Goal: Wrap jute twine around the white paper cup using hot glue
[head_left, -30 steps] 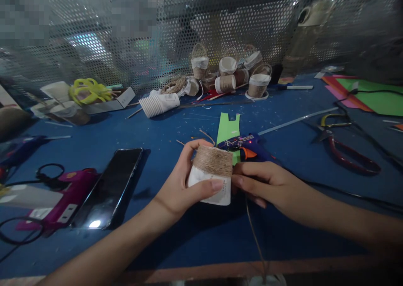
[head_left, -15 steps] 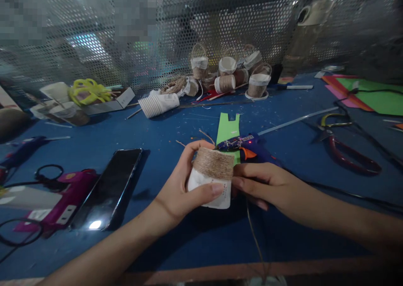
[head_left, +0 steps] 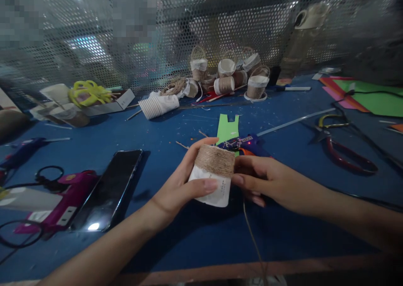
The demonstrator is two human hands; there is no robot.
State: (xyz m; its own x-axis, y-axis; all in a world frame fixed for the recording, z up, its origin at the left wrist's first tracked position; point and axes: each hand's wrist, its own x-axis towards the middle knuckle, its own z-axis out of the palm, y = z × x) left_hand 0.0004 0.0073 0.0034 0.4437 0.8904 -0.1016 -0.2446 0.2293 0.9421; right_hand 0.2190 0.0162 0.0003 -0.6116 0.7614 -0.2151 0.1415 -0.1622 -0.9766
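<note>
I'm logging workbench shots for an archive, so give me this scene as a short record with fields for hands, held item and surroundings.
Left hand: gripping the cup, thumb across its white part
Right hand: fingers at the cup's right side; exact grip partly hidden
Cup: upper part wrapped in twine, lower part white
Loose strand: hangs below the right hand toward the near table edge
Behind the cup: blue glue gun, red light showing; green paper
Left side: phone, magenta power strip
Far side: stacked white cups
</note>
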